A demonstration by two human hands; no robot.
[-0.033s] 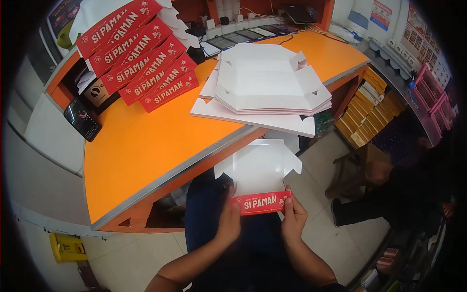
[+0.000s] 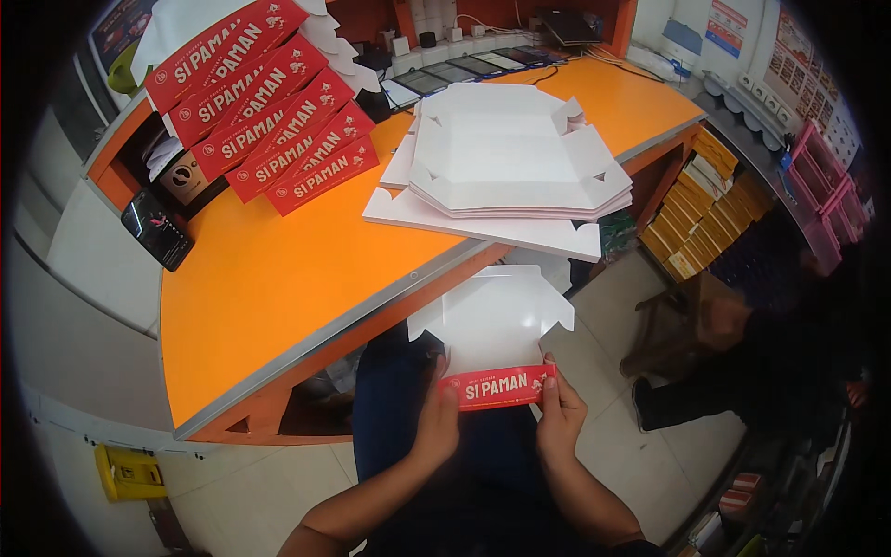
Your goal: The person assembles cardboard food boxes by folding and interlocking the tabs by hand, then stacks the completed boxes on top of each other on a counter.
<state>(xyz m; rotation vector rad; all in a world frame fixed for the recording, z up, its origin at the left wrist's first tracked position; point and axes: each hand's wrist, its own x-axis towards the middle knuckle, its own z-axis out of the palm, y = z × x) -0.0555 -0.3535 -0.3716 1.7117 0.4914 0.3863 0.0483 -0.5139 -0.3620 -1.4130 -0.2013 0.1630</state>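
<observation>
Just off the near edge of the orange tabletop point(image 2: 278, 306), in front of the person's body, a carton point(image 2: 501, 388) is held with its red front panel toward the wearer and its white lid raised open on the far side. The left hand point(image 2: 438, 418) grasps 1 end and the right hand point(image 2: 561, 422) the other, thumbs at the red face; the remaining fingers are mostly hidden behind. Gripping 2 opposite ends probably keeps the front wall square and leaves the lid's side flaps free.

Straight ahead, flat white blanks point(image 2: 510, 148) lie stacked on the tabletop, the lowest with a corner jutting past the edge, which likely makes them easy to reach. To the left, red cartons point(image 2: 302, 116) overlap in a slanting pile, seemingly to save room and leave the near surface free. Beyond the blanks, several tablets point(image 2: 464, 71) sit side by side along the back. At the left edge a phone point(image 2: 158, 230) is tilted upright, screen outward, presumably for viewing; what supports it is unclear.
</observation>
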